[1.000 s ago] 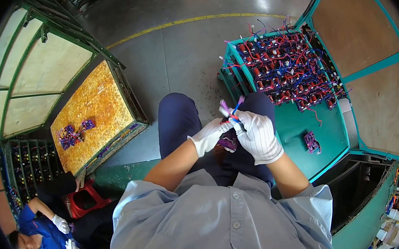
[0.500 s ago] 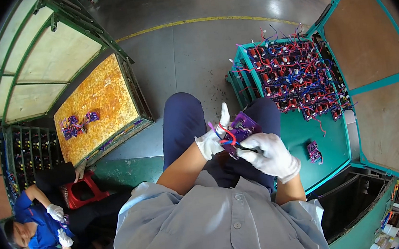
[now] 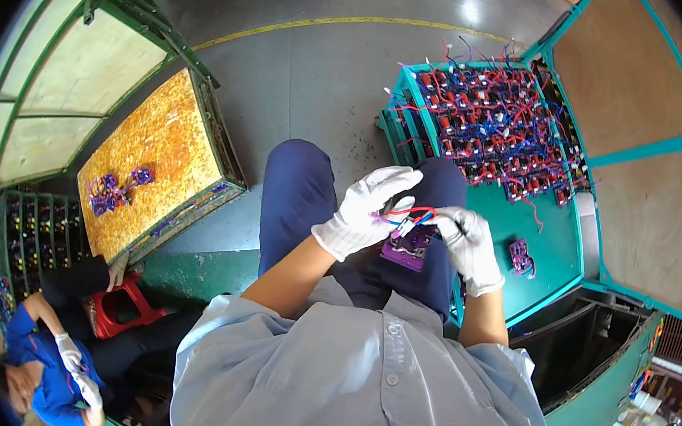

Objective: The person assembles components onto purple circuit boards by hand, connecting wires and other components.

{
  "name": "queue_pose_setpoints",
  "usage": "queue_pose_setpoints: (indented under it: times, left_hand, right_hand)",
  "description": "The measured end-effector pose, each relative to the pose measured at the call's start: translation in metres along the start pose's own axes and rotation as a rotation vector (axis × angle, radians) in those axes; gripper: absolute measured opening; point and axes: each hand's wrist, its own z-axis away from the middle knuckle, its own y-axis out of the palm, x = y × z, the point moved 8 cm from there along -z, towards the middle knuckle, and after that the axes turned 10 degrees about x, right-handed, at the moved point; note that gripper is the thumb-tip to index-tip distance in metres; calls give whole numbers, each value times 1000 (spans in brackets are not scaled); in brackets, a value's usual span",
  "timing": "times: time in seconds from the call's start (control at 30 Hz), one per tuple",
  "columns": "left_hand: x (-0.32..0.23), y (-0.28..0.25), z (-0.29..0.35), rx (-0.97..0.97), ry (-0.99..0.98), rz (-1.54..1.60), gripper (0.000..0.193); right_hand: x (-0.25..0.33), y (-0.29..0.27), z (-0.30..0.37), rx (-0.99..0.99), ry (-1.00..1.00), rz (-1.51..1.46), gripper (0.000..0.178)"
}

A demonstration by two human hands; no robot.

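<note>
Over my lap hangs a purple circuit board (image 3: 404, 259), tilted, with red, blue and purple wires (image 3: 418, 214) looping above it. A white connector (image 3: 403, 227) shows among the wires. My left hand (image 3: 367, 213), in a white glove, is closed at the wires' left end, its upper fingers stretched to the right. My right hand (image 3: 469, 250), also gloved in white, has its bent fingers at the board's right edge where the wires meet it. Its fingertips are partly hidden.
To the right, a teal table (image 3: 550, 267) bears a dense stack of boards with red parts and wires (image 3: 496, 120), plus a single purple board (image 3: 521, 258). On the left, a yellow-brown bench top (image 3: 161, 140) holds several purple boards (image 3: 119, 192). A co-worker (image 3: 48, 368) sits beside a red stool (image 3: 124, 306).
The board has turned over and dropped lower between my hands. My left hand has moved right and over the wires; my right hand has turned more upright. The whole view has shifted slightly.
</note>
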Motion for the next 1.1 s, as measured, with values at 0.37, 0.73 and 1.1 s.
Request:
queue_pose_setpoints:
  times: [0.37, 0.73, 1.1]
  left_hand:
    - [-42, -16, -1, 234, 104, -687, 20]
    - [-57, -31, -81, 467, 38, -801, 34]
    - [-99, -21, -58, 428, 393, -903, 25]
  right_hand:
    - [-13, 4, 8, -113, 426, -626, 21]
    - [33, 16, 4, -70, -338, 97, 10]
    - [24, 5, -2, 131, -146, 3, 17]
